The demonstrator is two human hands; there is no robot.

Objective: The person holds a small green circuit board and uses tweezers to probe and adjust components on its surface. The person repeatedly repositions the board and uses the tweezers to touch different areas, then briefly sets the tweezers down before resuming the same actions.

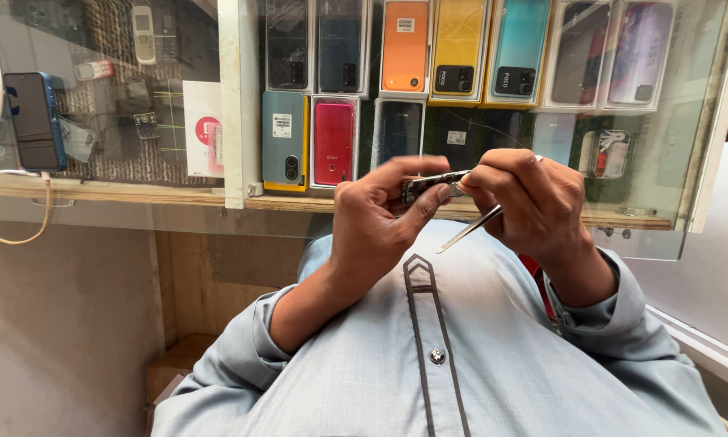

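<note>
Left hand grips a small dark component at chest height, before the display case. Right hand pinches metal tweezers (tips hidden behind fingers). Component details are unclear.

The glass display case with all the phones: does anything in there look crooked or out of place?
Mostly tidy: the boxed phones stand in straight rows. On the case's left side, though, a small pale handset and loose parts lie scattered at odd angles. A blue-cased phone sits on top of the glass, a cable trailing below it.
</note>
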